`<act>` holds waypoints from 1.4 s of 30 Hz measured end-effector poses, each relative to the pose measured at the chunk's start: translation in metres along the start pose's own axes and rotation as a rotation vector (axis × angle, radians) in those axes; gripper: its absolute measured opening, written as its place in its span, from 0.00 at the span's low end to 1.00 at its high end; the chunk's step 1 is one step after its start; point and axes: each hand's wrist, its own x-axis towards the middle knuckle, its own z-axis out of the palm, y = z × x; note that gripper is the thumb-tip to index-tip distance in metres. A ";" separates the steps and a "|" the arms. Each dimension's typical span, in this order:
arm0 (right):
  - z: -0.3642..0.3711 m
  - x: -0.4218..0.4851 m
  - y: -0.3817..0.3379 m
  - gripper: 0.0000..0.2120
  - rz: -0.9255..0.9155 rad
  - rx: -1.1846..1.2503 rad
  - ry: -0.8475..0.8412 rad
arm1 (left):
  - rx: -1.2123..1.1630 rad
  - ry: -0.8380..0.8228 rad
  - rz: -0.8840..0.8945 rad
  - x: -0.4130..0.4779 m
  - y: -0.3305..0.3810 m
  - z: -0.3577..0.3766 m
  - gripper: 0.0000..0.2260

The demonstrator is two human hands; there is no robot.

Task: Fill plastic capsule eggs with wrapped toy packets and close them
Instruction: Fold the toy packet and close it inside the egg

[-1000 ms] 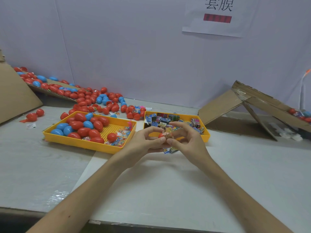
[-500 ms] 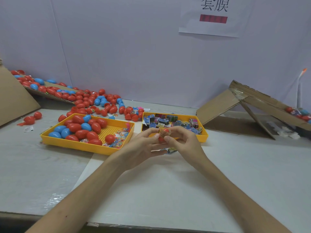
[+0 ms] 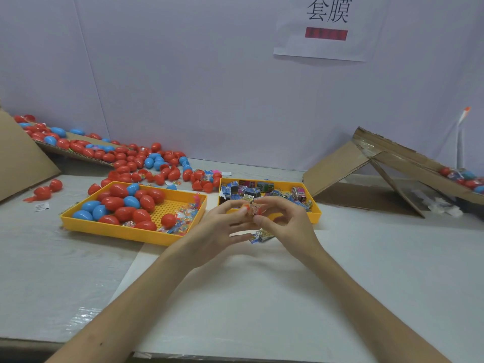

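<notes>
Capsule egg (image 3: 247, 209), a red one, sits dead centre of the frame, held up just in front of the right-hand tray. On my feed the left hand (image 3: 220, 226) pinches it from one side and the right hand (image 3: 288, 226) from the other, so both grips are curled round that same egg. A crumpled wrapped packet (image 3: 254, 208) pokes out of it. It's too blurry for me to say whether the shell is whole or in halves.

Containers:
- The left yellow tray (image 3: 110, 229), centre left, holds red and blue eggs (image 3: 123, 203) piled toward its left end. Clear packets of coloured bits (image 3: 183, 218) are at its right end, with some holed floor showing between.
- The right yellow tray (image 3: 315, 213), just behind the hands, holds printed packets (image 3: 251, 191), mostly blue and dark.

One more printed packet (image 3: 262, 235) shows under the hands. I can't tell if fingers hold it or it lies on the surface (image 3: 262, 297).

A loose heap of eggs (image 3: 146, 163) spreads along the wall at upper left. At far right there's a cardboard ramp (image 3: 392, 158) with a few more eggs at the frame edge.
</notes>
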 end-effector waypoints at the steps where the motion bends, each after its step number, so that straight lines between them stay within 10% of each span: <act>1: -0.001 0.001 0.000 0.12 0.011 0.010 -0.001 | -0.030 -0.018 -0.012 0.000 0.001 0.000 0.20; 42: 0.000 -0.002 -0.005 0.19 -0.006 0.130 -0.058 | -0.133 -0.133 -0.048 -0.005 0.003 0.001 0.22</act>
